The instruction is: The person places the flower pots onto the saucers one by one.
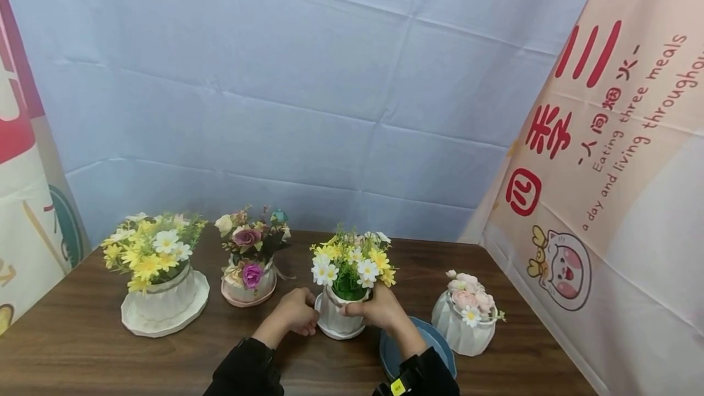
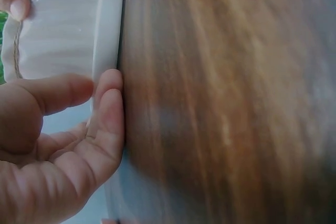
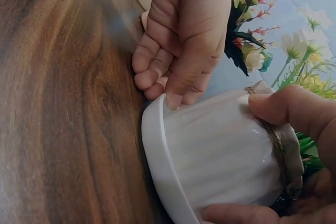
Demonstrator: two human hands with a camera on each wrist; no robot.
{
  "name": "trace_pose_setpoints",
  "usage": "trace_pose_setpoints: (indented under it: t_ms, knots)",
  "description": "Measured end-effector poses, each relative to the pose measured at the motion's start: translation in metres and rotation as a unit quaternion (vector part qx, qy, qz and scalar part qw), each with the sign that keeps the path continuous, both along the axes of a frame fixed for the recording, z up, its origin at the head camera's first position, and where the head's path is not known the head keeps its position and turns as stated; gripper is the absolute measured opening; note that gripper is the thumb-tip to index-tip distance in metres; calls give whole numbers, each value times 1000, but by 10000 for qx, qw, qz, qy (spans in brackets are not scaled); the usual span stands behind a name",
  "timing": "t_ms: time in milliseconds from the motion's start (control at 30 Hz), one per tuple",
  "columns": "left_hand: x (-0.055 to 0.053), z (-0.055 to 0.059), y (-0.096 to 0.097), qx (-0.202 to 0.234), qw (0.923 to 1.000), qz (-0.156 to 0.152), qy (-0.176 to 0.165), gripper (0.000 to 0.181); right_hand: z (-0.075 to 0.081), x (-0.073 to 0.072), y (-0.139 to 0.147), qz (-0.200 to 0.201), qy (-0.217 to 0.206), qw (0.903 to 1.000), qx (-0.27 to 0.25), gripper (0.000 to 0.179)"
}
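A white ribbed flowerpot [image 1: 335, 312] with yellow and white daisies [image 1: 352, 264] stands upright on a white saucer [image 3: 156, 140] at the middle of the table. Twine circles the pot below its wavy rim. My right hand [image 1: 381, 309] grips the pot from the right, its thumb on the near side by the twine. At the saucer's left edge, my left hand [image 1: 299, 310] pinches the rim between thumb and fingers, low by the tabletop. The left wrist view shows those fingertips [image 2: 109, 109] right at the rim, close over the wood.
A larger daisy pot [image 1: 165, 298] on a white plate [image 1: 132, 321] stands at left. Behind the left hand is a rose pot [image 1: 242, 291] on a pink saucer [image 1: 250, 303]. A blue plate [image 1: 443, 353] lies under the right forearm, beside a white pot with pink flowers [image 1: 464, 322].
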State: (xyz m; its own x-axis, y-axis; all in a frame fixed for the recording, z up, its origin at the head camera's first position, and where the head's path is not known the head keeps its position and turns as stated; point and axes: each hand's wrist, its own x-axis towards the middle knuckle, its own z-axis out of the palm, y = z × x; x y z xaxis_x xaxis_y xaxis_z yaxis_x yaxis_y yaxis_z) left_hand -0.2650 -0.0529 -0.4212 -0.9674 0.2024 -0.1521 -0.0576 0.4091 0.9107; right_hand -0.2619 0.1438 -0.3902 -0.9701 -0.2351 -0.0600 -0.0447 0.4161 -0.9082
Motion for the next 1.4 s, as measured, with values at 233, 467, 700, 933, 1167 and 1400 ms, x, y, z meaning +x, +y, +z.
trace_pose_setpoints:
  t_ms: [233, 467, 700, 933, 1167, 1400]
  knots:
    - [-1, -1, 2, 134, 9998, 124, -6, 21, 2, -1, -3, -96, 6, 9998, 173, 76]
    - [-7, -5, 4, 83, 9985, 532, 52, 16, 0, -8, -8, -234, -45, 9994, 263, 79]
    - [-17, -8, 3, -47, 9952, 956, 202, 11, -2, -18, -21, -399, 36, 9988, 291, 78]
    - [-29, -8, -4, 5, 9923, 1218, 241, 16, -3, -32, -36, -567, 122, 9981, 202, 81]
    - [-41, -7, -14, 336, 9885, 1475, 82, 15, -4, -45, -49, -794, 139, 9967, 97, 80]
    - [-50, -7, -14, 277, 9868, 1595, -56, 14, -5, -56, -53, -920, 172, 9956, 80, 79]
